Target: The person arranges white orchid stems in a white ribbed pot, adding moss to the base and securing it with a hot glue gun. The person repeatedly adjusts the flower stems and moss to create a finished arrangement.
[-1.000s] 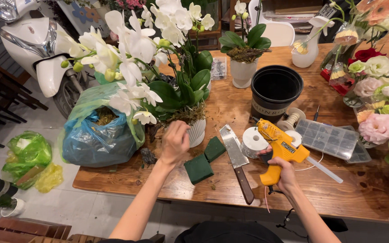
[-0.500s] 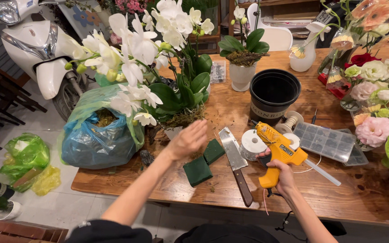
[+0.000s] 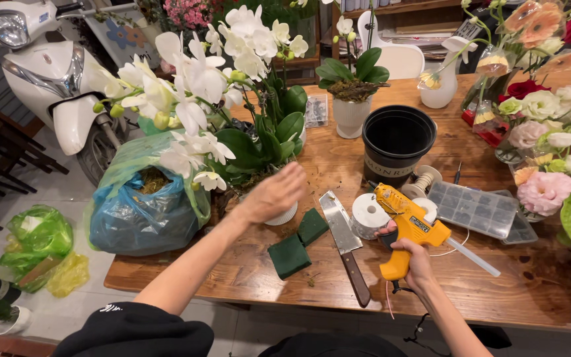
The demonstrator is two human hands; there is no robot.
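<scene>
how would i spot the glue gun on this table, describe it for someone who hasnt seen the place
Start at the long wooden table and find the round black plastic pot near its middle. Just in front of it, the right hand holds the yellow-orange plastic glue gun by its handle. It is the only bright orange tool there.

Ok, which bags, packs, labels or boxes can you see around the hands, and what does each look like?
Blue and green plastic bag: table's left end, bulging, open-topped.
Green and yellow bag: on the floor, left, crumpled.
Clear compartment box: right of the glue gun, flat, rectangular.
Dark label on the glue gun's yellow side, held by the right hand.
Pale lettering band low on the black pot.
</scene>
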